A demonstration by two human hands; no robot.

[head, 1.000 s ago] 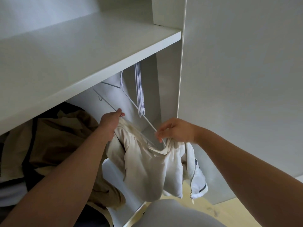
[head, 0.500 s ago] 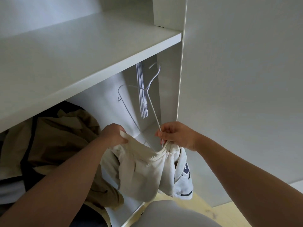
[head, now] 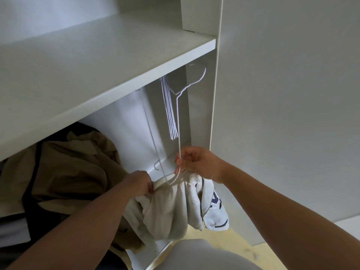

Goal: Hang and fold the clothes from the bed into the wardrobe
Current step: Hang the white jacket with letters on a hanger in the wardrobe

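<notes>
Under the wardrobe shelf [head: 109, 75], your right hand [head: 196, 164] pinches the wire hanger [head: 178, 121]; your left hand [head: 139, 183] grips the cream jacket [head: 171, 207] just below it.

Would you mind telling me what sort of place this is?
Most likely the inside of a wardrobe: a white shelf over a hanging space, spare wire hangers beneath it, and a tan garment already inside.

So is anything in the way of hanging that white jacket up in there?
Nothing visible blocks the jacket. The hanger, pinched by the right hand, has its hook in the free gap under the shelf, right of the spare hangers; the tan coat hangs further left. The rail is hidden by the shelf.
</notes>
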